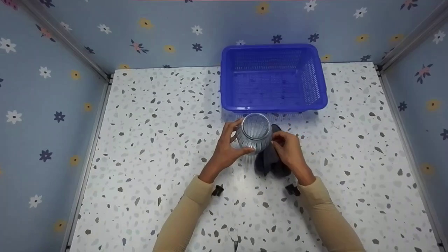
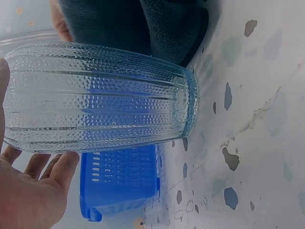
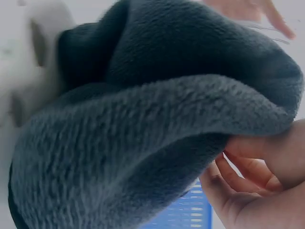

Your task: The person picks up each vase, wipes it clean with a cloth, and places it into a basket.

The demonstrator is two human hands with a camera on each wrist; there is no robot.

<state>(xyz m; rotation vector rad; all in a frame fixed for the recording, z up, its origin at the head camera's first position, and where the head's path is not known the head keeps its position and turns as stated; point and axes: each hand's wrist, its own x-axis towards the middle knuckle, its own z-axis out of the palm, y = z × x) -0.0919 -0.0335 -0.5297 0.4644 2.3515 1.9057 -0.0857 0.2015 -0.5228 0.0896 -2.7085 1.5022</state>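
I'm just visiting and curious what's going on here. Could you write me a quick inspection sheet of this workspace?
Surface: white speckled tabletop.
Job's things: ribbed clear glass standing on the tabletop; dark grey fleecy cloth against its side.
Clutter: blue plastic basket behind the glass, nothing seen inside.
Hands: left hand grips the glass; right hand grips the cloth.
Cables: nothing seen.
Surroundings: blue flowered walls on three sides.

I am getting bright, even light from overhead, with the basket [image 1: 273,78] throwing only a faint shadow. The head view is showing sharp. The right wrist view is blurring at its left edge, the cloth [image 3: 143,124] filling it.
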